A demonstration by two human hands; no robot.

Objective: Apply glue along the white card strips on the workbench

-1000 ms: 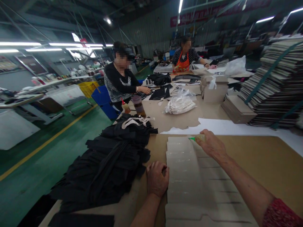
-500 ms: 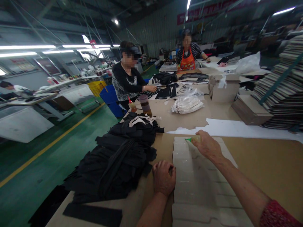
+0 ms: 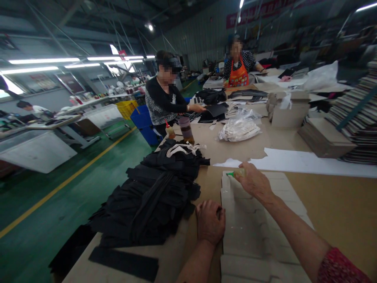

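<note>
My right hand (image 3: 255,182) is wrapped round a small glue bottle (image 3: 240,172), whose green nozzle points left over the top left corner of the overlapping light grey-brown boards (image 3: 244,243). Small shiny spots show along the left part of those boards. Curled on the table at the boards' left edge is my left hand (image 3: 210,221); whatever its fingers may hold is hidden. Just left of it lies a large heap of black fabric strips (image 3: 147,204), with pale strips (image 3: 179,149) on its far end.
A separate black strip (image 3: 123,262) lies near the table's front left edge. Farther back are a red-tipped bottle (image 3: 170,131), a jar (image 3: 186,129), a plastic bag (image 3: 240,129) and tall stacks of boards (image 3: 359,118). Two people (image 3: 166,94) stand across the table.
The view has swung slightly left, so most things appear farther right. My right hand and the nozzle have moved left over the boards. The person at the left has raised a dark sheet.
</note>
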